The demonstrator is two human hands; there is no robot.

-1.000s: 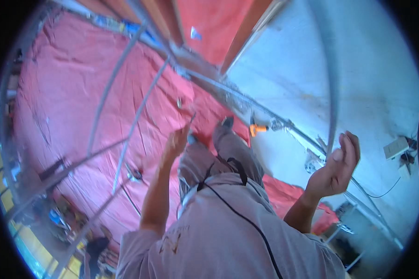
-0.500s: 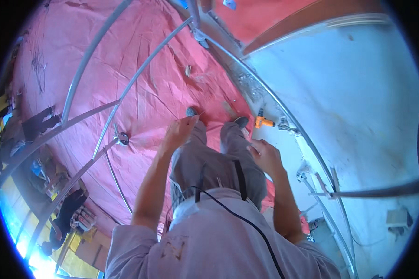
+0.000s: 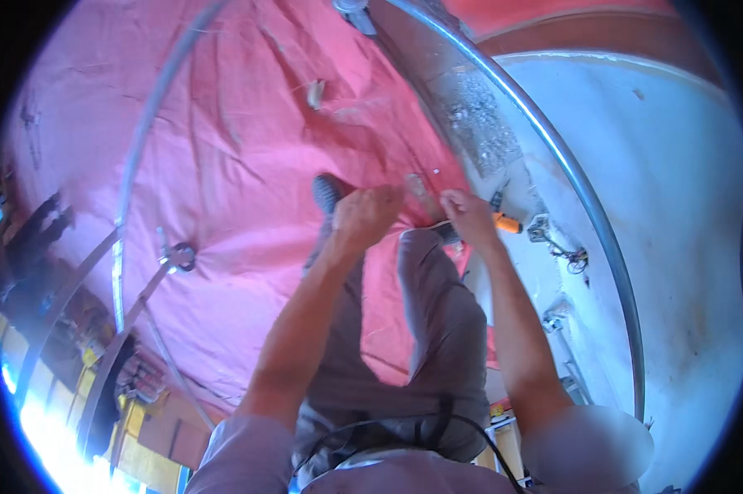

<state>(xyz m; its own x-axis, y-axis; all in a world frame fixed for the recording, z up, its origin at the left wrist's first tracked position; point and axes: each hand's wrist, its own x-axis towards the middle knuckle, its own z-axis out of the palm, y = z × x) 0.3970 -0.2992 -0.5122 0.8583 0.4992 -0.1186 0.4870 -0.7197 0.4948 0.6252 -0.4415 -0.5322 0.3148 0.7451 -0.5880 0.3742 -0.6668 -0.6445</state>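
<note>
With 12 o'clock at the top of the view, the person's 2 bare hands are near each other just above the middle, apart by a narrow gap. The left hand (image 3: 371, 212) shows its back; its fingers are bent and bunched toward 2 o'clock, blurred at the tips. The right hand (image 3: 466, 214) has its fingers curled toward 10 o'clock, the tips drawn in close. I cannot tell whether either hand pinches something thin.

In the gap between the hands, a brownish strip (image 3: 422, 194) shows on the red sheet (image 3: 248, 305) below; whether any fingertip touches it is unclear. A small white bit (image 3: 436, 171) lies at 11 o'clock from the right hand. The orange power tool (image 3: 507, 222) rests on the pale floor (image 3: 676, 214), near the right hand at its 3 o'clock.

The left shoe (image 3: 326, 192) is at 11 o'clock from the left hand; the right shoe (image 3: 447, 233), partly hidden, shows at 7 o'clock from the right hand. A tangle of wire (image 3: 576, 261) lies beyond the tool at 4 o'clock. A bowed metal tube (image 3: 544, 128) sweeps from 12 to 4 o'clock; a 2nd tube (image 3: 141, 144) curves between 9 and 11 o'clock.
</note>
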